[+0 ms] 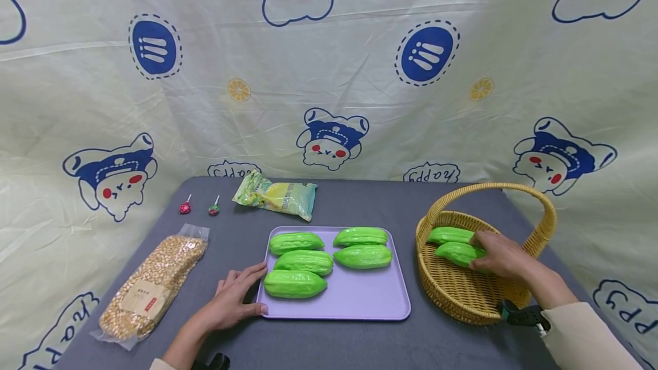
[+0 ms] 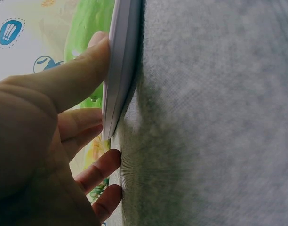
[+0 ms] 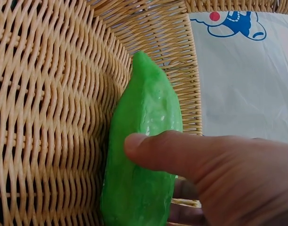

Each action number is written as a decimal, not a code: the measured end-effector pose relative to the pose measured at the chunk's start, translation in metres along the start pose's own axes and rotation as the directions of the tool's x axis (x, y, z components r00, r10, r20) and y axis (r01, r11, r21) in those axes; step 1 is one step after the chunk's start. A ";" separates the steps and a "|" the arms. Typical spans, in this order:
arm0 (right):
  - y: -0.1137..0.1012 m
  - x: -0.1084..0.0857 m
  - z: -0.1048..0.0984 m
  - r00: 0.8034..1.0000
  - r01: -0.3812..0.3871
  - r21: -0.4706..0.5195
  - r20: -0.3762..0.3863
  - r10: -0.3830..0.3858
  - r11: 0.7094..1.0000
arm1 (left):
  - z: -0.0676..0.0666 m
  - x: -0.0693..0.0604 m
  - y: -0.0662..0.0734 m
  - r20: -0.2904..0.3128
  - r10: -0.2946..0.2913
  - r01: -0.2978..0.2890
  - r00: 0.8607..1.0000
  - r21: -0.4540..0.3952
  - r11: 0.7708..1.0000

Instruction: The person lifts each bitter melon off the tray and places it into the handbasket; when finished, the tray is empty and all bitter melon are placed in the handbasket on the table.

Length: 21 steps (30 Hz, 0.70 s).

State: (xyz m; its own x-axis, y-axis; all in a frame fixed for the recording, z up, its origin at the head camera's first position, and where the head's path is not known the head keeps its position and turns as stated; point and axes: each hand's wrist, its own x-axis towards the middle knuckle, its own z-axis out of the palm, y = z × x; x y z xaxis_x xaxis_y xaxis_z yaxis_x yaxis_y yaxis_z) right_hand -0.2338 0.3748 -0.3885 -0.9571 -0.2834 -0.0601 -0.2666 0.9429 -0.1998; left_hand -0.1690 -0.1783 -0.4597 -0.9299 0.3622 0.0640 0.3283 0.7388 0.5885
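Note:
Inside the wicker basket (image 1: 447,296), my right hand (image 1: 498,253) grips a green bitter melon (image 3: 144,113), thumb across its near side and fingers partly hidden behind it. A second bitter melon (image 1: 449,235) lies beside it, towards the back of the basket. My left hand (image 1: 233,296) rests at the left edge of the lilac tray (image 1: 360,301), fingers spread and extended, thumb (image 2: 83,70) touching the rim. On the tray several bitter melons (image 1: 295,284) lie in two columns, three at left and two at right.
Left of the tray lies a clear bag of corn kernels (image 1: 154,284). Behind it are a red lollipop (image 1: 185,208) and a green-and-red lollipop (image 1: 213,209). A green-yellow packet (image 1: 277,196) lies behind the tray. The basket's tall handle (image 1: 488,187) arches over its opening.

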 end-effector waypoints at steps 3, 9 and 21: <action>0.000 -0.001 0.001 1.000 0.010 -0.019 0.004 -0.010 1.000 | 0.000 0.000 0.000 0.003 -0.006 0.006 1.000 -0.004 1.000; 0.001 -0.002 0.002 1.000 -0.011 -0.053 0.018 0.012 0.999 | 0.001 0.000 0.000 -0.008 0.000 0.000 1.000 -0.002 1.000; 0.001 0.000 0.004 1.000 0.003 -0.080 -0.011 -0.004 0.997 | 0.000 0.000 0.000 0.005 0.000 0.000 1.000 -0.001 1.000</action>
State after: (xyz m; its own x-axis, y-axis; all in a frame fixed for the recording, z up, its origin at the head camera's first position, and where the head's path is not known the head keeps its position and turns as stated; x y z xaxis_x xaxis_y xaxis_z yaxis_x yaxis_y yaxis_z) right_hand -0.2334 0.3746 -0.3927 -0.9572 -0.2853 -0.0490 -0.2778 0.9529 -0.1214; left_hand -0.1689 -0.1784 -0.4594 -0.9291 0.3649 0.0600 0.3280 0.7382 0.5895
